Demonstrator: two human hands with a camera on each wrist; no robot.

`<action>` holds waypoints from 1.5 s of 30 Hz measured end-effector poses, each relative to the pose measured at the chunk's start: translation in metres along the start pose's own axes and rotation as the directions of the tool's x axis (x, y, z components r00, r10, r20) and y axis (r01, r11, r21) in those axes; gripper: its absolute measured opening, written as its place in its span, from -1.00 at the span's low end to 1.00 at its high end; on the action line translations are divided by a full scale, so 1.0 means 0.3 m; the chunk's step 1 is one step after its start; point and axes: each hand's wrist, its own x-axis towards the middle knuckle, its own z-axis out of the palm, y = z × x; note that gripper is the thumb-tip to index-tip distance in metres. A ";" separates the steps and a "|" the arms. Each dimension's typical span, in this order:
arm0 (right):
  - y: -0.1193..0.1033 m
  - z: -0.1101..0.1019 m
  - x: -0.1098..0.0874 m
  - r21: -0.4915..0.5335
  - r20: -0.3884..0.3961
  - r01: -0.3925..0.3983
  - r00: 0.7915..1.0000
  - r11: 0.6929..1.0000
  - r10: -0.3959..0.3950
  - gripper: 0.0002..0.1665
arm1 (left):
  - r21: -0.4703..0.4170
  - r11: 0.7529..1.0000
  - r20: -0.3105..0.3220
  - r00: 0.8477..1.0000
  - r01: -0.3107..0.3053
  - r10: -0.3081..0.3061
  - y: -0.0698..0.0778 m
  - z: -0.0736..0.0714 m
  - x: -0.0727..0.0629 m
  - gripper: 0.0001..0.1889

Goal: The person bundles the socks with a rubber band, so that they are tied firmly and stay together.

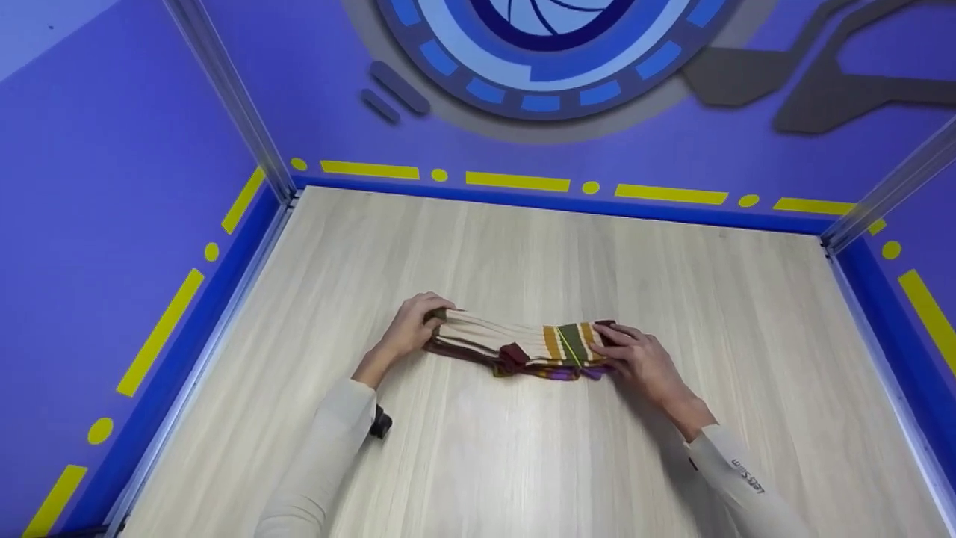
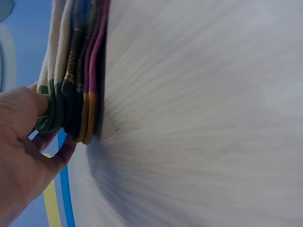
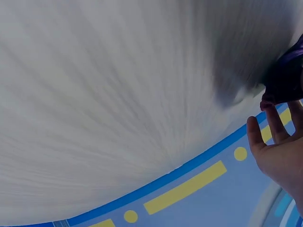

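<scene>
A stack of flat, layered socks lies lengthwise between my hands at mid-table. The top one is cream, with orange and green stripes toward the right; darker maroon and purple ones show along the near edge. A thin lime-yellow band crosses the striped part. My left hand pinches the left end, thumb over the green tip; orange and dark tips hang beside it in the left wrist view. At the right end, my right hand grips the dark maroon part, with purple fabric at its fingertips.
The socks are over a pale wood-grain table. A blue-purple back wall with yellow marks borders its far edge, and side panels with metal posts stand left and right. A small black object shows at the left cuff.
</scene>
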 end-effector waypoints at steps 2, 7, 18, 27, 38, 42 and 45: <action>0.003 -0.001 -0.005 -0.014 -0.006 0.004 1.000 1.000 -0.004 -0.59 | 0.003 1.000 0.001 1.000 0.021 -0.021 -0.001 0.004 -0.001 -0.69; -0.002 -0.003 0.003 0.035 -0.031 0.028 0.999 0.999 -0.027 -0.60 | 0.028 0.999 0.038 0.998 0.046 -0.047 0.010 0.004 -0.021 -0.70; -0.068 0.010 0.049 -0.022 0.081 -0.077 0.994 0.997 0.079 -0.25 | -0.001 0.975 0.026 0.975 0.222 -0.222 0.048 -0.016 -0.078 -0.26; -0.063 0.045 0.022 -0.127 -0.095 0.010 0.995 0.992 -0.022 -0.43 | -0.006 0.977 0.016 0.977 0.212 -0.212 0.051 -0.005 -0.079 -0.34; -0.003 0.018 0.048 -0.224 -0.166 0.194 0.958 0.955 -0.234 -0.53 | -0.055 0.965 -0.078 0.962 0.256 -0.260 0.069 -0.006 -0.038 -0.60; 0.027 -0.002 0.041 -0.234 -0.187 0.211 0.948 0.949 -0.257 -0.50 | -0.079 0.962 -0.070 0.962 0.260 -0.266 0.077 -0.017 -0.025 -0.60; 0.044 0.000 0.034 -0.244 -0.180 0.214 0.948 0.946 -0.261 -0.53 | -0.088 0.962 -0.052 0.963 0.260 -0.265 0.071 -0.019 -0.020 -0.63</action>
